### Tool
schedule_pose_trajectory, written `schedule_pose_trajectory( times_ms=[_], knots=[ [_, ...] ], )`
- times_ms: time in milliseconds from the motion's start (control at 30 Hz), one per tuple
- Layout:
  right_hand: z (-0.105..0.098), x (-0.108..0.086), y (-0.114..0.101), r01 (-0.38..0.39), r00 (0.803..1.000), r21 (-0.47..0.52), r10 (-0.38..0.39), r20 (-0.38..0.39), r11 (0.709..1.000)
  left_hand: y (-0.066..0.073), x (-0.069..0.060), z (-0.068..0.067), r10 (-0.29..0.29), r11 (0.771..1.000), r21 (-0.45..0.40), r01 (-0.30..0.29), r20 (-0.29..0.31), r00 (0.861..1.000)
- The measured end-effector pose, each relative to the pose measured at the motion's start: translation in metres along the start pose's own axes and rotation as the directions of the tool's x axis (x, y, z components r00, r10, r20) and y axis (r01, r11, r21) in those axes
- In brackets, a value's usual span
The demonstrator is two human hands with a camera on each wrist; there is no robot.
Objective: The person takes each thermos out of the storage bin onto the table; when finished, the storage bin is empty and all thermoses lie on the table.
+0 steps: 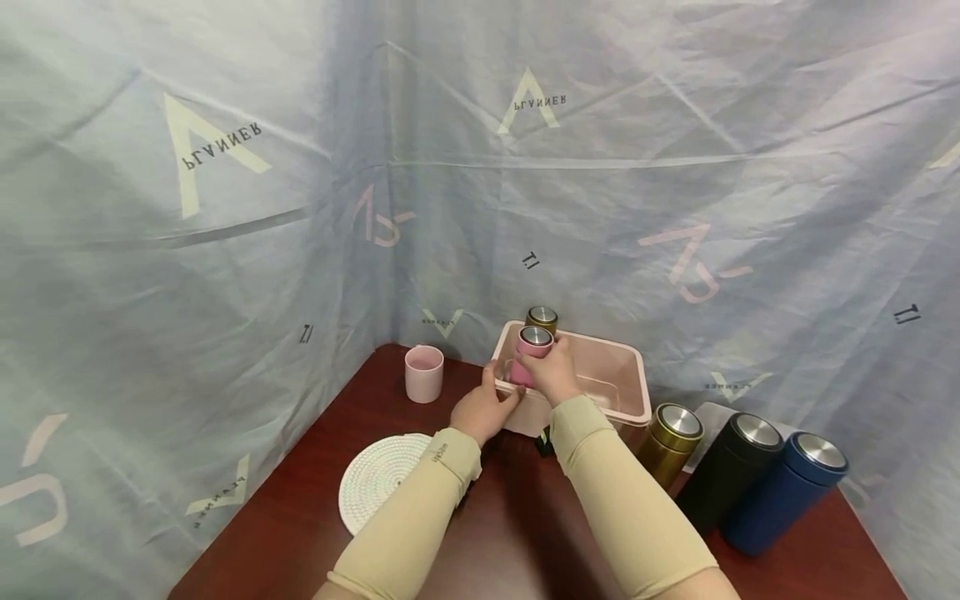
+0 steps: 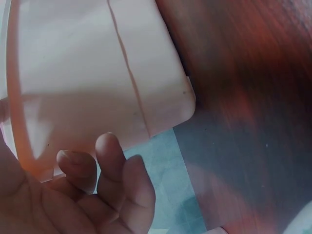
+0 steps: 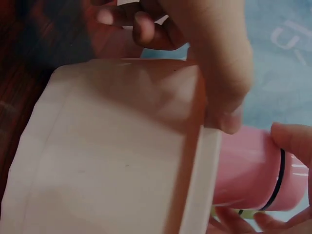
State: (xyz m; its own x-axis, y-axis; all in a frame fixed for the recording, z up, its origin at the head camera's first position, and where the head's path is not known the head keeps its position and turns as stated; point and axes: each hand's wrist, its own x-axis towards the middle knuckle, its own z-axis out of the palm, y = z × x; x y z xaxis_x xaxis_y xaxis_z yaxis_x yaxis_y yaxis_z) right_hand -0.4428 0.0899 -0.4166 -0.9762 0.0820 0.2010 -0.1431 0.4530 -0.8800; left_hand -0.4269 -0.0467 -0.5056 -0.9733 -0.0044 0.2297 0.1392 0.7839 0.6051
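My right hand [image 1: 553, 372] grips a pink thermos bottle [image 1: 525, 350] with a silver lid, held upright partly inside a pink plastic bin [image 1: 630, 383]. In the right wrist view the pink bottle [image 3: 246, 168] shows past the bin's rim [image 3: 201, 180], with fingers of the right hand [image 3: 292, 141] around it. My left hand [image 1: 483, 410] holds the bin's near left corner, its thumb over the rim. The left wrist view shows several curled fingers [image 2: 109, 170] beside the bin's outer wall [image 2: 78, 73]. Behind the pink bottle, a gold bottle [image 1: 542, 317] stands in the bin.
A pink mug [image 1: 424, 375] stands at the back left of the dark red table [image 1: 315, 492]. A round white woven mat [image 1: 382, 475] lies nearer, partly under the left forearm. Gold [image 1: 667, 442], black [image 1: 727, 471] and blue [image 1: 783, 492] bottles stand at the right. Printed cloth hangs behind.
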Motion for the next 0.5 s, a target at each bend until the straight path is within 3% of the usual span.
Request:
schedule_pose_trajectory(
  times_ms=[300,500],
  knots=[
    [-0.002,-0.005,-0.001,0.058,0.998,-0.055,-0.06,-0.037,0.997,-0.003,0.003,0.007,-0.006,1.0,-0.001,0.006,-0.002,1.0],
    [-0.019,-0.022,-0.02,0.134,0.989,0.014,-0.133,-0.057,0.991,-0.004,0.002,0.003,-0.005,1.0,-0.009,0.005,0.011,1.0]
  ],
)
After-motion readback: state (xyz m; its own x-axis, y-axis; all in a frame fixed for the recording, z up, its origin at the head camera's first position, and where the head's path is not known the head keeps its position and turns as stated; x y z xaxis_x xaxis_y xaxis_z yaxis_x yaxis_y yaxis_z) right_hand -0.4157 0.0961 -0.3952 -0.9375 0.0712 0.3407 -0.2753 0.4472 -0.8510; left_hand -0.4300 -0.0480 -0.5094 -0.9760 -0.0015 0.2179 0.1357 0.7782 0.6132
